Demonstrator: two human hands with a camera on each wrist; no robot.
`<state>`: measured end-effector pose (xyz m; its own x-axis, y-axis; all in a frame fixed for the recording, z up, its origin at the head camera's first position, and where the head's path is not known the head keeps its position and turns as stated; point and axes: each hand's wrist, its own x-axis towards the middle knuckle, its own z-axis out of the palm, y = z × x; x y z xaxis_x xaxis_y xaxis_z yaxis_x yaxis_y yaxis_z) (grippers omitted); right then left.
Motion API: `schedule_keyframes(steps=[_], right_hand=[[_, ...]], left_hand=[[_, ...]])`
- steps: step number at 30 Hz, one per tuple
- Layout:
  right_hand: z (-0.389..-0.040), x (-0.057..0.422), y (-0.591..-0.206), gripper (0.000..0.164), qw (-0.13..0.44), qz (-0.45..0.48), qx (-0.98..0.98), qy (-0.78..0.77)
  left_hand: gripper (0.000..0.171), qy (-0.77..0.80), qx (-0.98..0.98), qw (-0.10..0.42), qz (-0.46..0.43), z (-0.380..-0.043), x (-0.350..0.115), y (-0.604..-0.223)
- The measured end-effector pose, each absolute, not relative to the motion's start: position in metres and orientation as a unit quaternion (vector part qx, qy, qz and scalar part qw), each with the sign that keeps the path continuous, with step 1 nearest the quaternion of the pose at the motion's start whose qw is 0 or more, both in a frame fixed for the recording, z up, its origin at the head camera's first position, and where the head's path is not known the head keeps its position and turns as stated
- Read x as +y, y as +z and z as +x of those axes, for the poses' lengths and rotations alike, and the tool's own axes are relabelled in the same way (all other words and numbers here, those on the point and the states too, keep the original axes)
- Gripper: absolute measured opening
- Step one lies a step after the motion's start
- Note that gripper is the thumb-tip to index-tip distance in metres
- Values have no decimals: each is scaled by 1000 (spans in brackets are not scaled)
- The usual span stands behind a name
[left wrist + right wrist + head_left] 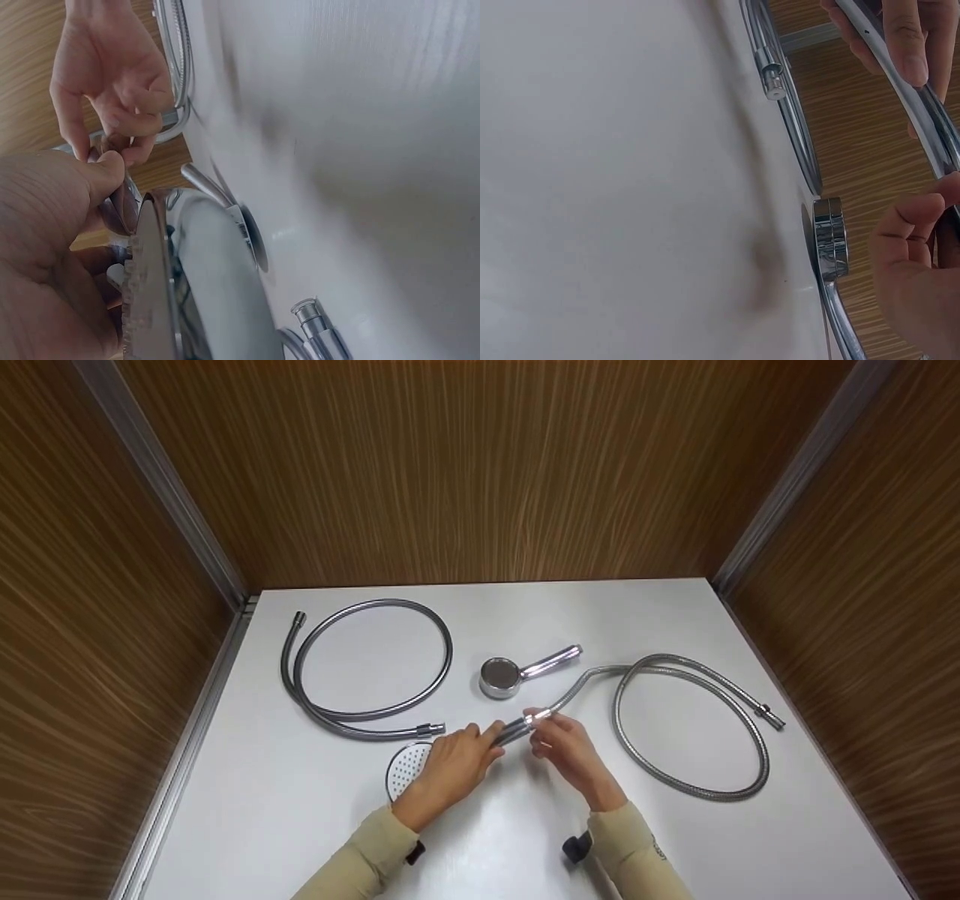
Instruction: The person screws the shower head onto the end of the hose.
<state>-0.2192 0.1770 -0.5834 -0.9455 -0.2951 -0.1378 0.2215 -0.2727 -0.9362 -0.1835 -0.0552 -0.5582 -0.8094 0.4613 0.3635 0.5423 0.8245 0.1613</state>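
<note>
My left hand (459, 763) grips the handle of a shower head (406, 769) whose white, dotted spray face looks up at the left. The handle slants up to the right, its end meeting the metal fitting of a silver shower hose (576, 690). At that joint my right hand (568, 748) pinches the hose fitting between thumb and fingers. In the left wrist view the shower head (217, 277) fills the lower middle, edge-on. The right wrist view shows the chrome handle (922, 116) running between both hands, above the table.
Behind the hands lies a second, smaller shower head (500, 676) with a chrome handle. A darker grey hose (448, 649) lies coiled at the left of the white table (247, 810). The silver hose loops to the right. Wood-grain panels (465, 472) enclose the back and sides.
</note>
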Motion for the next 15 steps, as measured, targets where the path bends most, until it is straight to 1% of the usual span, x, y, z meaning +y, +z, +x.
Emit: schedule_keyframes(steps=[6,11,15], right_hand=[[-220,175,-582,24,153,-21,587,-795],[-220,174,-582,32,138,-14,592,-794],[-220,173,-582,29,133,-5,600,-789]], left_hand=[[38,-134,-940,157,-270,-184,-56,-558],[36,-129,-935,181,-275,-184,-56,-558],[38,-130,-935,182,-274,-184,-56,-558]])
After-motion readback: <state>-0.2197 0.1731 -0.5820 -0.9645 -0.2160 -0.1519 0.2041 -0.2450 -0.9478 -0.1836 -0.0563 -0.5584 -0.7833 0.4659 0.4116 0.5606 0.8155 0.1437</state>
